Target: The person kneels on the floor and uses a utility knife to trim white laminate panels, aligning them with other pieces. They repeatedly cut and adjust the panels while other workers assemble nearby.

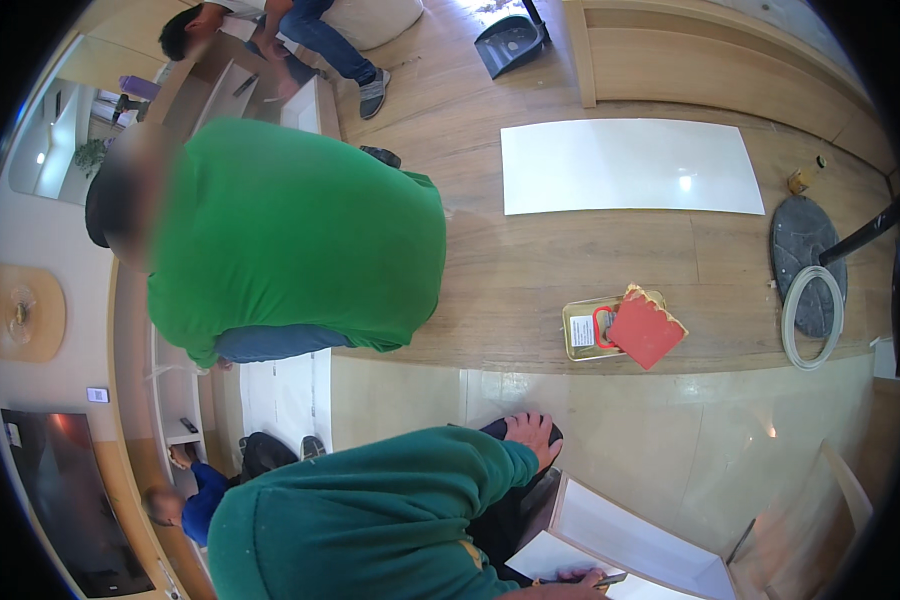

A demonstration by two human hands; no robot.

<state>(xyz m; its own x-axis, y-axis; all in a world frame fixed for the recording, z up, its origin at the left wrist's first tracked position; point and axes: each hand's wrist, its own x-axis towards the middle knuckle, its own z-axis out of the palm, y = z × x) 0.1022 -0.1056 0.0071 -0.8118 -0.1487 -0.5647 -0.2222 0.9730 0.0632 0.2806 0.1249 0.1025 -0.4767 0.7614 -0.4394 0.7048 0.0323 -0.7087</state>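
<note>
My left hand [533, 440], at the end of a dark green sleeve, rests on my dark-trousered knee with its fingers spread, holding nothing. At the lower edge, my right hand [582, 580] is partly cut off. Its fingers close round a slim dark tool [612, 579], whose exact kind I cannot make out. That hand is over a white panel [540, 556] beside an open, white-lined drawer box [635, 532] with wooden edges, to the right of my legs.
A co-worker in bright green [300, 235] crouches at left; another person in blue [205, 500] reaches into a shelf. Ahead lie a white board [630, 166], a gold tin [572, 350] under a ragged red piece [648, 328], a dustpan [510, 45] and a pale coil [790, 325].
</note>
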